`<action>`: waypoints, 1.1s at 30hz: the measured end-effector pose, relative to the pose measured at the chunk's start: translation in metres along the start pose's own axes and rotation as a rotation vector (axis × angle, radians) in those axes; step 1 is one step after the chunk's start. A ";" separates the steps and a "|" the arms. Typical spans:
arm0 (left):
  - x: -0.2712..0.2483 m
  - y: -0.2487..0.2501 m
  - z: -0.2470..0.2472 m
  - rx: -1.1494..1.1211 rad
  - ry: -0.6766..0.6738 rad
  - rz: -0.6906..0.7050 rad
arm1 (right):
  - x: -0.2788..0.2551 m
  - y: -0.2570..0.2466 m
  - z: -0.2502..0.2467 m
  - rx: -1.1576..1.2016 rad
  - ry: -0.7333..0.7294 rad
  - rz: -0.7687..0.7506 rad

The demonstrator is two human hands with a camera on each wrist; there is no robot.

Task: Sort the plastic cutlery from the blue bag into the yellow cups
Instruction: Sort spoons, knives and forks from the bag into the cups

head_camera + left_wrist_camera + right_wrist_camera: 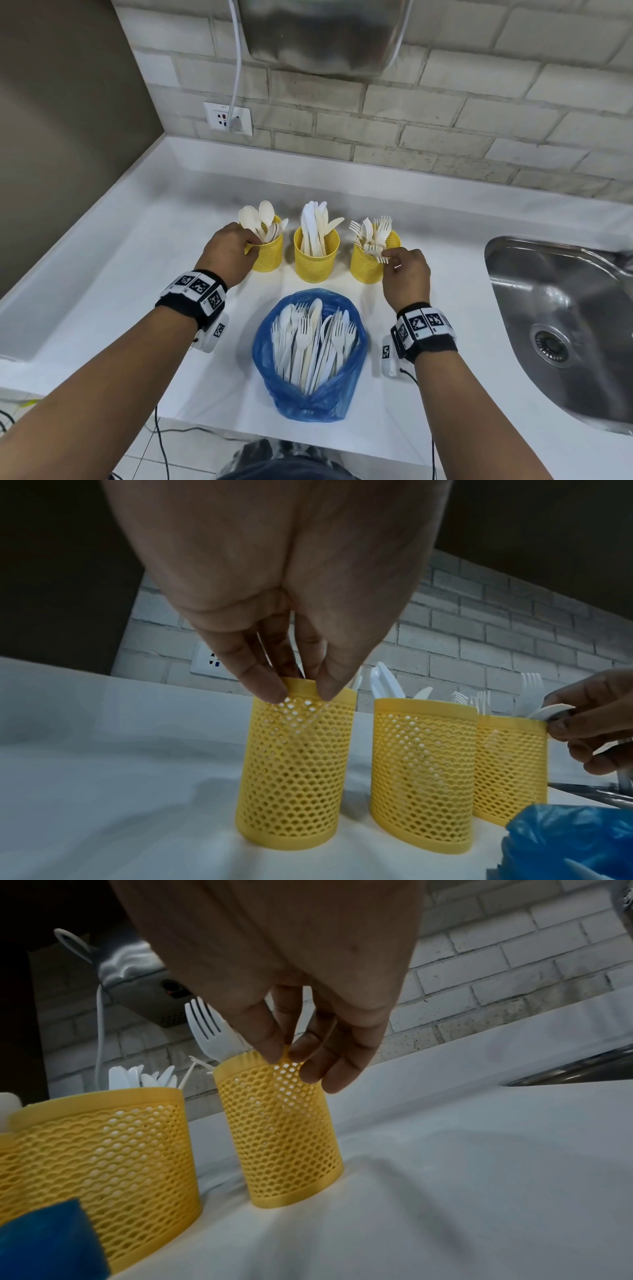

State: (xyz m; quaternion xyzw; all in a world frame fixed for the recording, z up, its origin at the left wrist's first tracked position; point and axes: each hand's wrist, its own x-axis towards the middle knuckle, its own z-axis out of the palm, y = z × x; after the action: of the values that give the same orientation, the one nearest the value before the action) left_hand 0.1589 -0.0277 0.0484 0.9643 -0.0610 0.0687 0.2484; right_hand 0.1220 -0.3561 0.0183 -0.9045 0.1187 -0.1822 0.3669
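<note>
- Three yellow mesh cups stand in a row at centre frame of the head view, on a white counter (120, 274): the spoon cup (269, 255) at left, the knife cup (317, 255) in the middle, the fork cup (368, 262) at right.
- The left hand (227, 251) sits at the near left side of the spoon cup; the left wrist view shows its fingers (263, 680) and thumb pinching the rim, some fingers inside the cup, spoons (262, 217) rising behind them.
- The right hand (406, 274) is at the near right side of the fork cup; in the right wrist view thumb and forefinger (265, 1039) pinch the rim, the other fingers lying loosely against the mesh wall.
- A fork head (376, 251) shows just beside the right fingertips at the cup's rim; whether the hand also holds it cannot be told.
- The knife cup stands untouched between the two hands, knives (315, 222) upright in it.
- The blue bag (310, 387) lies open at lower centre, nearer the camera than the cups and between the two wrists, with forks, spoons and knives (308, 339) mixed inside.
- A steel sink (561, 329) fills the right edge; a wall socket (227, 118) sits upper left on the brick-pattern wall.
</note>
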 end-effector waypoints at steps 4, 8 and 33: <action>0.001 0.000 -0.001 0.007 -0.011 -0.002 | 0.004 -0.004 0.000 -0.005 -0.006 0.001; 0.001 0.001 -0.003 0.001 -0.014 -0.006 | 0.005 -0.006 0.000 -0.015 -0.024 0.011; -0.135 0.052 0.039 -0.144 -0.383 0.150 | -0.128 -0.063 -0.021 0.090 -0.698 -0.192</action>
State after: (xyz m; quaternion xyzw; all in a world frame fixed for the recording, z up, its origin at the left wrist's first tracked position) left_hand 0.0223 -0.0811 0.0173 0.9323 -0.1833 -0.1019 0.2947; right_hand 0.0023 -0.2797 0.0456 -0.9021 -0.1074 0.0991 0.4060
